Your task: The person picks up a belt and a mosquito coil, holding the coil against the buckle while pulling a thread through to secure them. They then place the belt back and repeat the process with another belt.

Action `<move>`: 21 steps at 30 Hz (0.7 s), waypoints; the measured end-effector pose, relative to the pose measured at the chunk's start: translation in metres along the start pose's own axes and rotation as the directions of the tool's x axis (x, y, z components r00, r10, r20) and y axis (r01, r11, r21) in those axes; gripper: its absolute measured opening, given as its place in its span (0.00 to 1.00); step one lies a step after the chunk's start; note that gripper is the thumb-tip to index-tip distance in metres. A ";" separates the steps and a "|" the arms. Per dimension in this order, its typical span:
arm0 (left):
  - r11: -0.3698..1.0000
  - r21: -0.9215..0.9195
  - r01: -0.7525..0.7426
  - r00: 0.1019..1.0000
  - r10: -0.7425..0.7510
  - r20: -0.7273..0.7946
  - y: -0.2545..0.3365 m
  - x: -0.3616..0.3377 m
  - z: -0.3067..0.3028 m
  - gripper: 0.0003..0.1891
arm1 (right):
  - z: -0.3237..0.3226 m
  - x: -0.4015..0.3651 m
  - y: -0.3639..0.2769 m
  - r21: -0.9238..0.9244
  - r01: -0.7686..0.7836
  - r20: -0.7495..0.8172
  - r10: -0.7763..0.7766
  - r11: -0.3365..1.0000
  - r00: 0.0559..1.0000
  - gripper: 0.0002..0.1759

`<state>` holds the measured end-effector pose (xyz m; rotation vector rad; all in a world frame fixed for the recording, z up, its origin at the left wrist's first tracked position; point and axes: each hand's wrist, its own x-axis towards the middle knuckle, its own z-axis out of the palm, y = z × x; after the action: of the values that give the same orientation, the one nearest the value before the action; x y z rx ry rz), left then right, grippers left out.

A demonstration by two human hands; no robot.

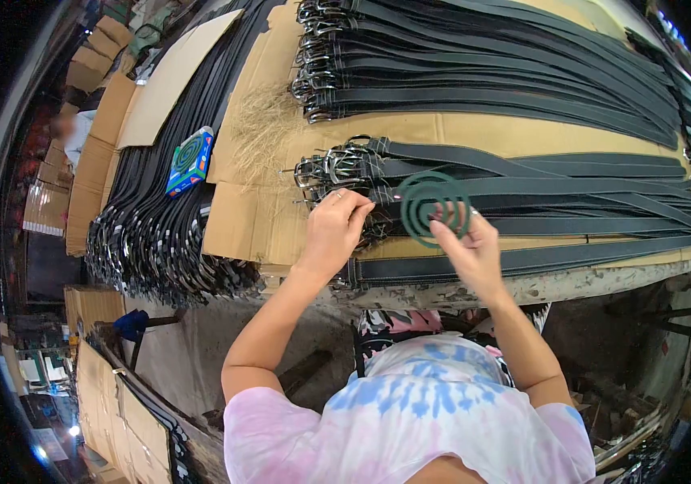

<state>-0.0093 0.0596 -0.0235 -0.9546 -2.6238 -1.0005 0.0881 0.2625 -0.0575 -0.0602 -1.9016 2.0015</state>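
My right hand [475, 250] pinches a dark green mosquito coil [436, 179] by its inner rings and holds it up over the belts. To its left, my left hand [336, 226] is closed, thumb and fingertips pressed together beside the coil's left edge. Whatever it pinches is too small to make out. Beneath both hands lie black leather belts [555, 189], their silvery buckles [329, 169] bunched on the left. A blue and green box [190, 161] with a coil pictured on it rests on another stack of belts at the left.
A larger row of black belts [483, 60] covers the far side of the table. Cardboard sheets [240, 218] lie under the goods, with a heap of loose threads [265, 121] on top. Belts with buckles [152, 250] hang over the left edge. Cardboard boxes [48, 198] stand farther left.
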 end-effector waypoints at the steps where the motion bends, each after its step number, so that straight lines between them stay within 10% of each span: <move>1: 1.000 -0.017 0.005 1.000 -0.005 -0.001 0.002 0.000 -0.002 0.04 | 0.009 0.003 -0.002 -0.026 0.028 0.004 -0.028 0.999 1.000 0.11; 21: 0.998 -0.026 0.050 0.999 -0.050 0.009 0.007 -0.005 -0.001 0.06 | 0.028 0.005 -0.007 -0.264 0.101 0.079 -0.083 0.959 0.993 0.09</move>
<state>-0.0015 0.0606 -0.0210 -0.9048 -2.6598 -1.0471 0.0769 0.2370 -0.0468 0.0241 -2.1656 1.6956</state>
